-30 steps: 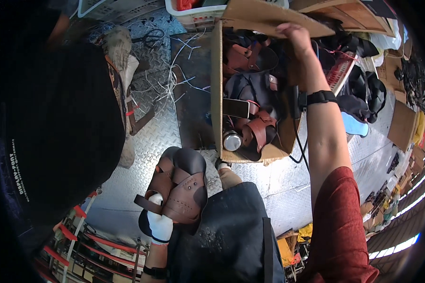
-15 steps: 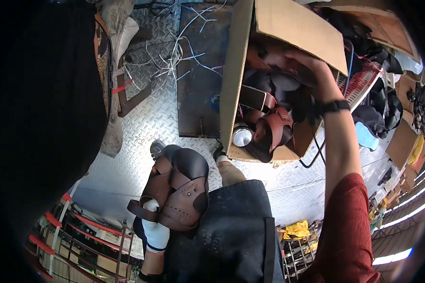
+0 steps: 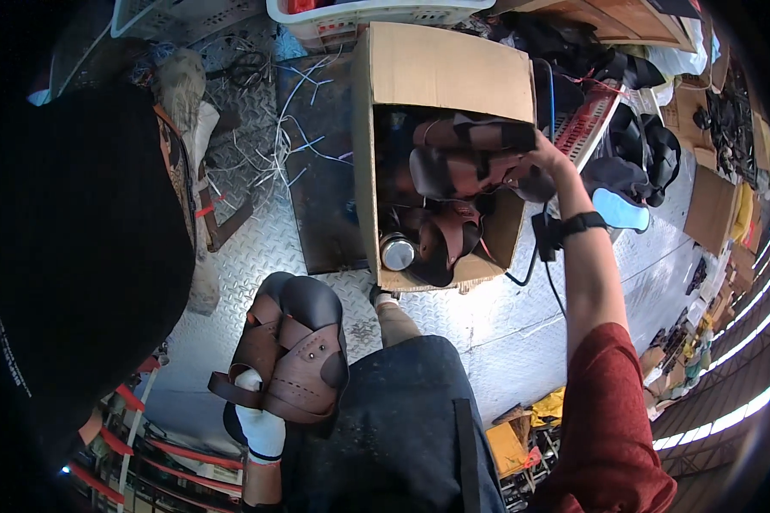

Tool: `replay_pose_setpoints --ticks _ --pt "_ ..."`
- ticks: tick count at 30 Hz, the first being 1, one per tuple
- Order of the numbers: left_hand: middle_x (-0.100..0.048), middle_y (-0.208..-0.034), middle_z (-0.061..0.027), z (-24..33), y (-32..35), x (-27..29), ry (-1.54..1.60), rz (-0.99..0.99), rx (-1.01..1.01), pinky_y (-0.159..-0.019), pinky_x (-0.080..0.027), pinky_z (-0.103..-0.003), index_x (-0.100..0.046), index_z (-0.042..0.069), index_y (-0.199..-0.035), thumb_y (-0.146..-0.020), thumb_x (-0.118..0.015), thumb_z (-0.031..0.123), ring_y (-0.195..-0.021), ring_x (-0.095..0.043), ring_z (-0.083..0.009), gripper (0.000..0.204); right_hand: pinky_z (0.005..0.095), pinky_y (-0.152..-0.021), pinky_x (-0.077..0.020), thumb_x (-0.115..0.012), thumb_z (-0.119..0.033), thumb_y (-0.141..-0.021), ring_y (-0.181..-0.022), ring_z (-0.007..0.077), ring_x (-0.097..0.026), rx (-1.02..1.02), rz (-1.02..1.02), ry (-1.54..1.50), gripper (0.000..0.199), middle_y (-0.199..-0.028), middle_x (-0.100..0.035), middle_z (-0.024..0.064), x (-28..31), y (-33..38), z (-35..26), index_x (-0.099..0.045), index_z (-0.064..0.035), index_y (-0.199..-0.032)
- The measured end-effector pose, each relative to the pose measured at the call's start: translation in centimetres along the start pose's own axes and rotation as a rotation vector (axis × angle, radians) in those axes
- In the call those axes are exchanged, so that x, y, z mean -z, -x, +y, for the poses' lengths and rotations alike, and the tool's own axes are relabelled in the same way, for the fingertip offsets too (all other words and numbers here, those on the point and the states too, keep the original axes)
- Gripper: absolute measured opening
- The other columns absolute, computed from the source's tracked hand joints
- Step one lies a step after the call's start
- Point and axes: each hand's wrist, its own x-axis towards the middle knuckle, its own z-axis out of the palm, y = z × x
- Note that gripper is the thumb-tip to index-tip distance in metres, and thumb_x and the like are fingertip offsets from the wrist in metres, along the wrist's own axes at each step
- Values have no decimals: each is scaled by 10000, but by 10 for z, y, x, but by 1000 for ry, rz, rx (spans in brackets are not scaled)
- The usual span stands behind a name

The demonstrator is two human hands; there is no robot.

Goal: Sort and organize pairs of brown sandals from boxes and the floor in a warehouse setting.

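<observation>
My left hand (image 3: 261, 427), in a white glove, grips a pair of brown leather sandals (image 3: 306, 363) with black insoles. One strap loops around the gloved fingers. On the right, my bare right hand (image 3: 549, 156) is closed on the edge of more brown leather sandals (image 3: 462, 171), blurred by motion, at the mouth of an open cardboard box (image 3: 449, 73). Part of its fingers is hidden behind them. Lower in the box lie another brown sandal (image 3: 449, 235) and a round container with a silvery lid (image 3: 397, 252).
A dark metal plate (image 3: 321, 205) with white ties lies left of the box on the diamond-plate floor (image 3: 257, 244). White plastic crates (image 3: 342, 21) stand behind. A person in black (image 3: 85, 256) fills the left side. Black footwear parts (image 3: 650, 154) lie at right.
My right hand has come from inside the box to its right edge, drawing brown sandals up with it. The view has shifted, bringing the crates behind into sight. My left hand keeps its grip.
</observation>
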Motion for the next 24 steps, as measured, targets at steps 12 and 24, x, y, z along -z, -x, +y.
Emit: replay_pose_setpoints --ticks 12,24 --pt "-453 -1240 -121 -11 5 28 -354 12 -135 -983 -382 -361 -381 1 -1268 -927 -450 70 -1125 -458 -226 355 441 -1020 -331 -717 -451 -618 -1292 362 -304 -64 -44 1087 812 -1332 -378 156 -93 4 -37 -445 -139 -1317" --pt "-470 -1211 -114 -8 12 12 209 93 120 -960 -393 -352 -406 1 -1225 -919 -460 70 -1099 -471 -219 318 386 -692 -500 -656 -187 -704 -853 304 -575 349 641 1019 279 -912 -536 153 -202 -50 -112 -521 -30 -892"
